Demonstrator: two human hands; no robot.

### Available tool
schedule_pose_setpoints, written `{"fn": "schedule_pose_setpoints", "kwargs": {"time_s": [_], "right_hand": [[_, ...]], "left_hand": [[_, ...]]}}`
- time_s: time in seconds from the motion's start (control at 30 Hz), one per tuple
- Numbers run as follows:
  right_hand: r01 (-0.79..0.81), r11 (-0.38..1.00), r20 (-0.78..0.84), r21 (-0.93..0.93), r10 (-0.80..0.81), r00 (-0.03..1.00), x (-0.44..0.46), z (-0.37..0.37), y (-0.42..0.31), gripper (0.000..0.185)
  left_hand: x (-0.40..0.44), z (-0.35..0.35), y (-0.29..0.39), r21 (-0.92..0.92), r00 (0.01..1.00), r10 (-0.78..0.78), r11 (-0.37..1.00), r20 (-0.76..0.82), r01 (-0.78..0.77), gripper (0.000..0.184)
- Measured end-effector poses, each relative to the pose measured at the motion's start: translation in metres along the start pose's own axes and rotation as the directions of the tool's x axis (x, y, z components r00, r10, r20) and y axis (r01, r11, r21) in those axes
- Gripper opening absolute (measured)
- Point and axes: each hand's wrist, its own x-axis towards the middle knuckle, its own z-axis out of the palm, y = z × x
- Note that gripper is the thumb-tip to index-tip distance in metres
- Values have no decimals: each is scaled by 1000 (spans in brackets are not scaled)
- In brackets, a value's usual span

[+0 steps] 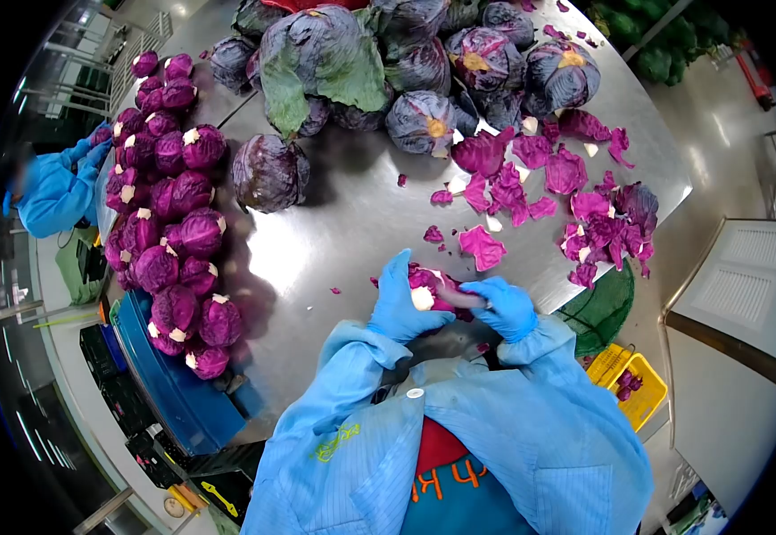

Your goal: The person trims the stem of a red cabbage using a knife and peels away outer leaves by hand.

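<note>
My left hand (397,301), in a blue glove, is wrapped around a red cabbage (427,278) just above the table's near edge. The cabbage's pale cut stem faces up beside my fingers. In my right hand (509,308), also gloved in blue, is a knife (461,299); its blurred blade lies against or across the cabbage. My right fingers hide the handle. A loose purple leaf (482,247) lies on the metal table beyond my hands, with more leaf scraps and white stem pieces farther right.
Trimmed red cabbages (178,192) are piled along the left side. Untrimmed ones with dark outer leaves (321,53) crowd the far side. Leaf trimmings (615,223) heap at the right edge, above a green net basket (604,308) and a yellow crate (645,388). Another person (58,189) stands left.
</note>
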Motion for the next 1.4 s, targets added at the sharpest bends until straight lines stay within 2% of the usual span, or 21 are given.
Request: {"fn": "schedule_pose_setpoints", "kwargs": {"time_s": [0.03, 0.1, 0.13, 0.23, 0.27, 0.3, 0.37, 0.47, 0.57, 0.67, 0.77, 0.87, 0.97, 1.07, 1.17, 1.27, 1.37, 1.4], "right_hand": [[-56, 997, -63, 55, 59, 996, -6, 1, 11, 34], [-323, 942, -63, -86, 319, 946, -18, -3, 42, 26], [-377, 926, -148, -31, 369, 917, -15, -8, 47, 31], [-415, 907, -179, 70, 421, 889, 4, -35, 9, 38], [-383, 911, -79, 154, 397, 914, 6, -28, 4, 44], [-405, 821, 91, 401, 405, 910, 12, -27, -10, 47], [-362, 771, 208, 524, 296, 932, 16, -5, -17, 48], [-503, 618, 333, 604, 378, 864, 16, 21, -5, 49], [-639, 549, 441, 539, 462, 769, 14, 25, 1, 48], [-636, 635, 432, 439, 472, 769, 21, -1, -17, 48], [-483, 867, 340, 119, 422, 841, 24, -14, -36, 43], [-455, 781, 221, 427, 398, 890, 11, 2, -27, 43], [-375, 743, 223, 554, 301, 927, 23, -9, -31, 37], [-348, 740, 294, 576, 210, 932, 35, -7, -31, 31], [-319, 655, 292, 685, 154, 944, 36, 9, -13, 30], [-284, 713, 275, 641, 132, 952, 38, 9, -13, 26], [-262, 815, 247, 517, 152, 957, 44, -7, -30, 18], [-245, 815, 232, 526, 140, 963, 44, -5, -29, 19]], "left_hand": [[0, -5, 0, 3, 1000, 3, 1000, 8, -3, 124], [-2, -9, -1, 20, 1000, 13, 1000, 12, -13, 122], [-2, -9, -1, 36, 1000, 25, 999, 18, -25, 122], [-1, -4, 3, 57, 998, 35, 998, 49, -38, 126], [1, -3, 4, 65, 997, 38, 997, 62, -42, 128], [2, -3, 4, 48, 997, 35, 998, 70, -39, 128], [1, -6, 2, 15, 997, 24, 1000, 80, -25, 128], [-1, -3, -1, 75, 994, 98, 992, 44, -101, 128], [-1, -3, 0, 61, 995, 82, 994, 57, -86, 129], [0, -2, 0, 79, 996, 75, 994, 52, -79, 128], [1, -4, 2, 121, 992, 116, 985, 39, -120, 124], [3, -5, 3, 117, 994, 99, 988, 40, -104, 123], [2, -5, 3, 15, 997, 21, 1000, 77, -22, 126], [2, -4, 3, 23, 997, 40, 999, 65, -41, 126], [2, -4, 1, 30, 995, 77, 996, 55, -79, 126], [1, -2, -2, 31, 996, 80, 996, 46, -82, 120], [3, -4, 2, 26, 996, 75, 997, 50, -77, 120], [3, -4, 1, 31, 996, 77, 996, 46, -79, 121]]}}
